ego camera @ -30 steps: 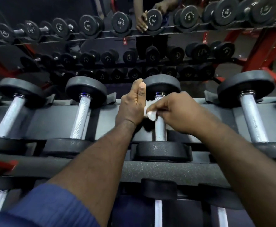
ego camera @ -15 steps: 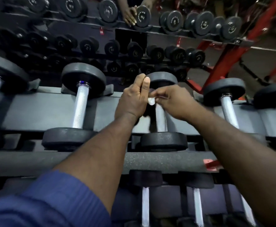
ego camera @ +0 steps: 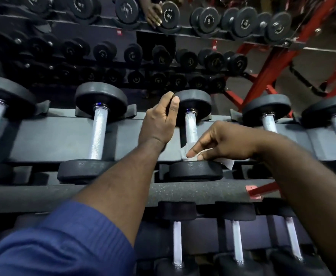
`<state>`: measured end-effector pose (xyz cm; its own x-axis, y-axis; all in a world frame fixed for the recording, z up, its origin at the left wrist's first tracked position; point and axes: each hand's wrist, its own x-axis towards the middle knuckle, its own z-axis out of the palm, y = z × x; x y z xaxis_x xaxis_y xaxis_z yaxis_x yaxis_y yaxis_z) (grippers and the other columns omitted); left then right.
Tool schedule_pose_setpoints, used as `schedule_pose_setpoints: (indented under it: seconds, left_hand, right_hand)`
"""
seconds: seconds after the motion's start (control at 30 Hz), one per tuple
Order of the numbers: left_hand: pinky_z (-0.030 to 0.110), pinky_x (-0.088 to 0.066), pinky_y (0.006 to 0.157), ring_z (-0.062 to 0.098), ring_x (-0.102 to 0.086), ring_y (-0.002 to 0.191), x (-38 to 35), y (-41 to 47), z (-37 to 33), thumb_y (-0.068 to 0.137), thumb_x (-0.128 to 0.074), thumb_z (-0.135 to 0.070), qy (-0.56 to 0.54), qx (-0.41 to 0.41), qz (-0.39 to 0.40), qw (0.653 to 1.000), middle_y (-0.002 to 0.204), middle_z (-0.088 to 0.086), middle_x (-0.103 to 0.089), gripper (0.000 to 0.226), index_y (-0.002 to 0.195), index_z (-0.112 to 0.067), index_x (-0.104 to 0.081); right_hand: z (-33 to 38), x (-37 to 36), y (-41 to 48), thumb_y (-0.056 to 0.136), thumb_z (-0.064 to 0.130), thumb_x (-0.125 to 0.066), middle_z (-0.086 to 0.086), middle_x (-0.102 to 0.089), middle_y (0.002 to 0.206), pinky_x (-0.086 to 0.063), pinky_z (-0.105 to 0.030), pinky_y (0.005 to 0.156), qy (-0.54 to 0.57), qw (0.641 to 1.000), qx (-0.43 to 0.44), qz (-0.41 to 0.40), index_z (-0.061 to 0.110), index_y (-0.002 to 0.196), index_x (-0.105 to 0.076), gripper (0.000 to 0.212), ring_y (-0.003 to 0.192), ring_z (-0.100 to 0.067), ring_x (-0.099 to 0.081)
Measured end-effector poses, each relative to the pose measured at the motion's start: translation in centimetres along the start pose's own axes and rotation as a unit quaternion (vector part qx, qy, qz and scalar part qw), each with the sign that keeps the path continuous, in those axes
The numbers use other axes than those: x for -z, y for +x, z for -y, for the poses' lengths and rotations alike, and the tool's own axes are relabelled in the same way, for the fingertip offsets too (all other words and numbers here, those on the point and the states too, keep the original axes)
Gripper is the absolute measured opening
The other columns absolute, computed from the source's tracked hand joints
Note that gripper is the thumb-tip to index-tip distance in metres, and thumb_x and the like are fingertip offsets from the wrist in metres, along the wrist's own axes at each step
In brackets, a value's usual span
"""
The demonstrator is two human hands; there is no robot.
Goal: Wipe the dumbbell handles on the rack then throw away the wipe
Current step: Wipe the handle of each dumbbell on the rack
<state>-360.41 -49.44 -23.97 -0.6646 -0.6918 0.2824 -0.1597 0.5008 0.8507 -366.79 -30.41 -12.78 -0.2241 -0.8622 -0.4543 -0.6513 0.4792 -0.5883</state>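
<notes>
- Currently your left hand point(ego camera: 159, 120) curls round the left edge of the far head of the middle dumbbell point(ego camera: 196, 171), thumb up against it.
- Your right hand point(ego camera: 223, 142) pinches one white wipe point(ego camera: 184, 154) against the near end of that dumbbell's handle point(ego camera: 191, 126), touching the near head.
- Five dumbbells point(ego camera: 99, 132) lie across the upper shelf of the rack point(ego camera: 123, 194): two left of yours, two right.
- Three lower handles point(ego camera: 177, 242) show on the shelf beneath, near and right.

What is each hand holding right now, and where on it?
The left hand grips the dumbbell's far head at its left edge. The right hand pinches the wipe against the near end of the handle.
</notes>
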Motion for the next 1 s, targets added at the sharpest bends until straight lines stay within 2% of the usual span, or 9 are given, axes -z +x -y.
schedule_pose_setpoints:
  seconds: [0.13,0.27,0.4,0.53,0.73,0.8,0.83,0.9,1.0]
  left_hand:
    - [0.03,-0.053,0.094,0.02,-0.068,0.108,-0.3,-0.1,-0.4,0.106,-0.034,-0.063,0.011,-0.003,-0.005,1.0,0.117,0.006,-0.074,0.052,0.146,-0.036,-0.055]
    - [0.029,-0.051,0.084,0.018,-0.065,0.091,0.2,-0.5,-1.2,0.108,-0.036,-0.058,0.016,0.012,-0.01,1.0,0.101,0.007,-0.072,0.049,0.145,-0.033,-0.056]
    - [0.027,-0.05,0.085,0.014,-0.065,0.091,-0.1,-0.6,-1.2,0.109,-0.035,-0.056,0.034,0.012,-0.017,0.999,0.096,0.003,-0.071,0.048,0.147,-0.034,-0.054]
    - [0.029,-0.052,0.084,0.007,-0.064,0.085,-0.3,-0.3,-1.3,0.108,-0.033,-0.06,0.05,0.016,-0.027,0.998,0.091,-0.006,-0.068,0.051,0.147,-0.034,-0.053]
    - [0.034,-0.055,0.094,0.019,-0.069,0.104,-0.5,-0.2,-0.4,0.102,-0.028,-0.07,0.053,-0.002,-0.027,0.998,0.11,0.006,-0.075,0.06,0.146,-0.038,-0.052]
    - [0.031,-0.053,0.097,0.015,-0.067,0.105,-0.5,-0.3,-0.5,0.101,-0.028,-0.071,0.054,-0.002,-0.034,0.998,0.112,0.002,-0.074,0.063,0.147,-0.036,-0.053]
    - [0.03,-0.053,0.097,0.014,-0.067,0.105,-0.4,-0.3,-0.5,0.101,-0.029,-0.069,0.054,-0.002,-0.035,0.998,0.112,0.001,-0.074,0.063,0.147,-0.035,-0.054]
    - [0.032,-0.054,0.098,0.017,-0.068,0.106,-0.5,-0.2,-0.4,0.104,-0.031,-0.064,0.054,-0.005,-0.035,0.998,0.111,0.005,-0.075,0.059,0.148,-0.033,-0.053]
    - [0.034,-0.055,0.094,0.022,-0.069,0.098,-0.6,-0.2,-0.4,0.107,-0.034,-0.057,0.052,-0.006,-0.045,0.998,0.097,0.006,-0.073,0.053,0.148,-0.03,-0.054]
  right_hand:
    - [0.5,-0.9,1.0,0.099,0.017,-0.063,0.012,-0.076,0.111,-0.051,-0.035,0.102,-0.04,0.999,-0.007,0.03,0.039,0.117,-0.075,0.031,0.104,-0.015,-0.069]
    - [2.9,-0.5,2.9,0.1,0.009,-0.057,0.014,-0.071,0.123,-0.045,-0.025,0.104,-0.125,0.986,-0.018,0.107,0.031,0.128,-0.071,0.037,0.115,-0.01,-0.062]
    - [1.2,1.1,2.5,0.098,0.017,-0.065,0.025,-0.071,0.118,-0.042,-0.02,0.107,-0.076,0.991,0.003,0.107,0.034,0.12,-0.074,0.03,0.113,0.003,-0.06]
    - [1.3,-0.3,4.0,0.101,0.017,-0.06,0.019,-0.068,0.127,-0.04,-0.026,0.112,-0.11,0.987,0.03,0.112,0.031,0.125,-0.072,0.031,0.122,-0.006,-0.058]
    - [-3.2,0.3,2.2,0.096,0.01,-0.068,0.021,-0.072,0.116,-0.043,-0.027,0.113,0.103,0.987,0.079,0.095,0.024,0.123,-0.074,0.031,0.116,0.004,-0.062]
    - [-4.2,0.0,1.3,0.096,0.003,-0.065,0.021,-0.076,0.102,-0.052,-0.027,0.098,0.154,0.979,0.103,0.089,0.016,0.125,-0.072,0.032,0.097,0.001,-0.069]
    - [-4.9,-0.1,0.9,0.096,-0.001,-0.063,0.019,-0.077,0.089,-0.054,-0.024,0.082,0.196,0.971,0.107,0.085,0.01,0.124,-0.072,0.031,0.081,0.0,-0.07]
    - [-6.6,0.0,0.2,0.095,-0.011,-0.058,0.007,-0.074,0.07,-0.048,-0.015,0.058,0.301,0.948,0.079,0.06,0.0,0.113,-0.073,0.026,0.06,-0.001,-0.065]
    - [-8.3,-1.2,0.3,0.093,-0.006,-0.065,-0.009,-0.074,0.081,-0.048,-0.025,0.059,0.318,0.947,0.038,-0.02,0.009,0.093,-0.071,0.016,0.068,-0.016,-0.063]
